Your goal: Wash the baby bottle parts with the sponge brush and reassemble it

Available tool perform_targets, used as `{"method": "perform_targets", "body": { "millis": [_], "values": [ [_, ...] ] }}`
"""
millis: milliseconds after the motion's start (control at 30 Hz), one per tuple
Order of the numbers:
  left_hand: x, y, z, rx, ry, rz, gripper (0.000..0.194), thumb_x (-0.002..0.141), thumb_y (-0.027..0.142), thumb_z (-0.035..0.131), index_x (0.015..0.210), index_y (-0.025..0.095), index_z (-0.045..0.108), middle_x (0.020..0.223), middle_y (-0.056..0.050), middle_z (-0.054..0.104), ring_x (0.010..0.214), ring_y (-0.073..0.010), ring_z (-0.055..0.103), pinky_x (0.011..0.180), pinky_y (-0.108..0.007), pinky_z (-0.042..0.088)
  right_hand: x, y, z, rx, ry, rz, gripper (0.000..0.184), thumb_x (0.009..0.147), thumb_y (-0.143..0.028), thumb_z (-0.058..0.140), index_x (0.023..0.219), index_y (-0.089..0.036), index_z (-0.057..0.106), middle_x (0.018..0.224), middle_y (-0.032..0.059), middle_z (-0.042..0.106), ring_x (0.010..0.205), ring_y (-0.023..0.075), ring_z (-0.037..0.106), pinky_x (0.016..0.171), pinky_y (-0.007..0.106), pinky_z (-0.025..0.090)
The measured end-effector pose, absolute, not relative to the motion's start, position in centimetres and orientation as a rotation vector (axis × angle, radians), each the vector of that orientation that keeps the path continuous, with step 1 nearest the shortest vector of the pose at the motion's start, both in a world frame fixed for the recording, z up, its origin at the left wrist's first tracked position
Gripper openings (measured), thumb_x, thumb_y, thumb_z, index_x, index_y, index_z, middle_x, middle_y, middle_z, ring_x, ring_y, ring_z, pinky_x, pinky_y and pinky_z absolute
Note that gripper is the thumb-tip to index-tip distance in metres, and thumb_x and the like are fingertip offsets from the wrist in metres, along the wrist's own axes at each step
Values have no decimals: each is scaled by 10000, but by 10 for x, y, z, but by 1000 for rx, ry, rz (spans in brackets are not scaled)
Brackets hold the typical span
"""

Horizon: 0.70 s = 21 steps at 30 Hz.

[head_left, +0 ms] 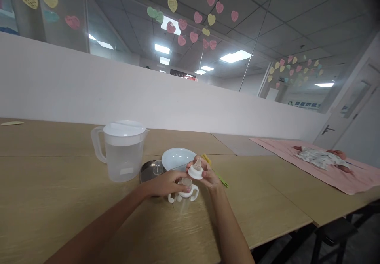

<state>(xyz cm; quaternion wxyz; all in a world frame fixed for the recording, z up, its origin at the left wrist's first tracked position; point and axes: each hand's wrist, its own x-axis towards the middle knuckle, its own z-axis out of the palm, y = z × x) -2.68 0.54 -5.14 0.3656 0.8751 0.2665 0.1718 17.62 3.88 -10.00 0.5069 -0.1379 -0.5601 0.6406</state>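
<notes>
My left hand (166, 182) is closed around the top of a clear baby bottle (184, 205) with two white side handles, which stands upright on the table with its mouth uncovered. Just above that mouth, my right hand (211, 175) grips a bottle nipple (196, 170) set in a white collar. The nipple points up, and its collar is apart from the bottle. Behind my hands is a white bowl (175, 153), partly hidden by them. A round metal tray (144, 173) holding a clear cap (158, 168) lies beside my left hand.
A lidded plastic jug (124, 157) of clear liquid stands on the left. Beyond my right hand lies a brush with a green handle (223, 181). A baby doll (322, 158) in patterned clothing lies on a pink cloth (356, 185) at the right. A dark stool (335, 232) stands below the table edge.
</notes>
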Motion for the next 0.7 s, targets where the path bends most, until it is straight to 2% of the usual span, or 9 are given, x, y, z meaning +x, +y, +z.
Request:
{"method": "perform_targets", "body": {
  "millis": [67,167,433,567,700],
  "values": [
    [-26,9,-56,2189,645,451,334,792,469,520,898,163,602,719,16,497,627,-104,456,553,-210,349,178,40,-102,-375,-1372,1548,620,365,-382,860,831,-218,487,851,44,639,729,180,589,643,282,456],
    [-24,12,-60,2137,603,511,325,770,460,555,861,154,615,853,-15,515,698,-110,472,596,-213,380,180,41,-104,-398,-1398,1558,628,352,-377,863,845,-206,514,858,52,645,720,172,585,640,271,447],
    [-20,11,-62,2113,671,664,348,708,455,625,893,162,653,1040,-65,545,912,-196,548,769,-290,458,180,38,-101,-317,-1469,1571,453,455,-287,840,842,-195,623,916,47,651,763,166,599,701,276,449],
    [-19,16,-70,2012,686,731,414,690,412,665,997,149,574,994,-69,588,926,-206,571,806,-313,452,181,42,-102,-356,-1433,1472,407,443,-283,844,795,-209,654,957,44,640,849,188,592,768,310,451],
    [-20,21,-77,1976,799,856,576,632,364,724,1097,190,433,955,-46,613,906,-189,581,806,-317,446,178,46,-102,-387,-1403,1416,404,424,-307,850,775,-210,677,951,28,626,880,187,577,775,300,447]
  ]
}}
